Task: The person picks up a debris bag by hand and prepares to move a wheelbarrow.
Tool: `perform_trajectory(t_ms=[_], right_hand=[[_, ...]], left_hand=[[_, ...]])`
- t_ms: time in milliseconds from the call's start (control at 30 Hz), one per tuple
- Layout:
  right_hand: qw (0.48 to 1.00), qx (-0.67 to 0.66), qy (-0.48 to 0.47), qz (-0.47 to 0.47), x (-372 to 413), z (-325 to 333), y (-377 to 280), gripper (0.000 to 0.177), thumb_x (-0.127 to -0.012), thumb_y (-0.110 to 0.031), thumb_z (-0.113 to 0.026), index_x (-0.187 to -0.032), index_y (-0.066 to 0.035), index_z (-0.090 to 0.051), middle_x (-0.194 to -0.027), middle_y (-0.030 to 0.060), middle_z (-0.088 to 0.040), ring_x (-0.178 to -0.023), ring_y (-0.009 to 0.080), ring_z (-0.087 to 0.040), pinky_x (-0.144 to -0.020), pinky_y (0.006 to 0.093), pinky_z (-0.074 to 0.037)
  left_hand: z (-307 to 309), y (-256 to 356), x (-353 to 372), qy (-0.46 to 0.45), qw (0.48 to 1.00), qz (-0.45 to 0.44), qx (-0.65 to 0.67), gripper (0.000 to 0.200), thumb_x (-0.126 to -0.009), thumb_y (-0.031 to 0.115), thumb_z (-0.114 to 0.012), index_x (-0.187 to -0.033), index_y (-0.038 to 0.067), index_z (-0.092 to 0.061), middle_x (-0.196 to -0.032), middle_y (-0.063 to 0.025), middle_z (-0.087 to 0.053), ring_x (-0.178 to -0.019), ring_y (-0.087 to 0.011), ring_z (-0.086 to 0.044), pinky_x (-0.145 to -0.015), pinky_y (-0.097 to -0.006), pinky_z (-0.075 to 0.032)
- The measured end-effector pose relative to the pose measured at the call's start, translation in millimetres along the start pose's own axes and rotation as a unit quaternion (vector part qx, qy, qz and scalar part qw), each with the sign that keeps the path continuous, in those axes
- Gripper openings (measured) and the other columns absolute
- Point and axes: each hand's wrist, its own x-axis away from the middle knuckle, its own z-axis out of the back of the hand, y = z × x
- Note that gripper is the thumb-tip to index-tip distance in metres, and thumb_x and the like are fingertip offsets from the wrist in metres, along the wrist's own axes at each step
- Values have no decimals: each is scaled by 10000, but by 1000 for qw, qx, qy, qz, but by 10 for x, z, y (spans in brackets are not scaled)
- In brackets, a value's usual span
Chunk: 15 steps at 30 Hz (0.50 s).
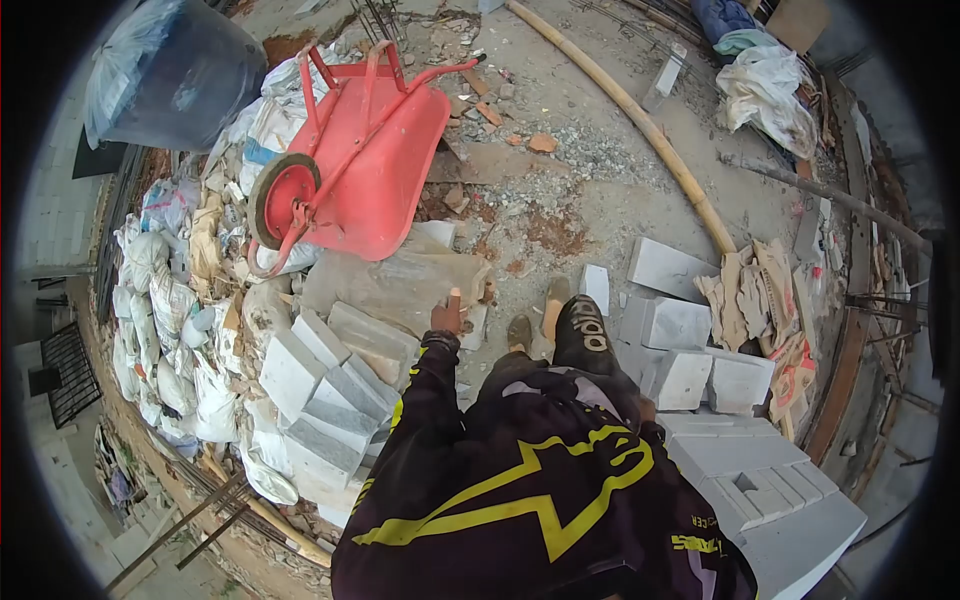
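My left hand (446, 317) hangs in front of me beyond a dark sleeve. One digit points forward, the other fingers are hard to make out, and I see nothing held. Below and beside it lie grey-white lightweight blocks (372, 342), some stacked at a slant, and a dusty sheet (395, 283). Only a sliver of my right hand (647, 409) shows past the shirt on my right. Its fingers are hidden. It is nearest to a group of white blocks (682, 380) and a larger block stack (750, 465).
A red wheelbarrow (385, 150) lies tipped over ahead on the left, beside piled white sacks (170, 310). A long bamboo pole (640, 115) crosses the ground ahead. Torn brown paper (765, 310) lies right of the blocks. A dark plastic-covered drum (185, 80) stands far left.
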Motion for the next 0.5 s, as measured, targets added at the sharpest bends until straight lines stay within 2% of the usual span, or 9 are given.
perform_trajectory(t_ms=[33,167,233,300,400,433,500], right_hand=[[999,4,5,38,-147,65,4,309,-770,-306,-491,-761,-20,-609,-789,169,-613,-740,338,-595,-622,405,-459],[996,-67,-43,-38,-917,185,-26,310,-774,-304,-494,-803,-16,-605,-817,181,-607,-728,313,-605,-604,380,-465],[992,-76,-91,-52,-1482,334,-144,290,-771,-292,-507,-832,-24,-601,-817,172,-608,-723,305,-605,-596,381,-468],[987,-60,-142,-47,-2053,537,-248,275,-767,-280,-521,-861,-33,-597,-818,164,-609,-717,298,-605,-589,382,-472],[976,-72,-200,-56,-3069,1058,-476,264,-762,-262,-541,-904,-45,-591,-819,151,-610,-709,286,-606,-577,384,-477],[966,-112,-214,-96,-3431,1301,-598,263,-760,-256,-548,-918,-49,-589,-819,147,-611,-706,283,-606,-573,384,-479],[904,-273,-212,-253,-4281,1905,-882,267,-757,-243,-562,-947,-57,-585,-820,138,-612,-701,275,-606,-565,385,-482]], left_hand=[[-116,77,-64,0,1000,8,-1,598,-795,501,-525,-1115,1,-456,-985,-140,-593,-765,-204,-599,-548,-294,-459],[-677,504,-216,-5,998,67,6,609,-793,512,-519,-1075,-25,-471,-979,-132,-595,-743,-191,-593,-549,-270,-453],[-983,373,-475,-5,994,105,35,604,-808,507,-504,-1101,-20,-480,-952,-128,-608,-767,-175,-596,-523,-252,-418],[-1257,492,-633,-40,987,156,11,622,-779,552,-506,-1108,26,-469,-1028,-103,-585,-788,-192,-586,-578,-292,-444],[-1618,972,-887,-33,976,214,-15,626,-773,576,-493,-1100,43,-478,-1055,-82,-575,-847,-193,-572,-624,-328,-435],[-1696,1064,-989,7,977,211,6,636,-771,587,-483,-1102,44,-474,-1039,-66,-576,-862,-193,-557,-650,-339,-419],[-1721,1160,-1420,45,978,201,20,586,-773,548,-518,-1060,39,-478,-955,-71,-588,-704,-160,-557,-533,-264,-388]])
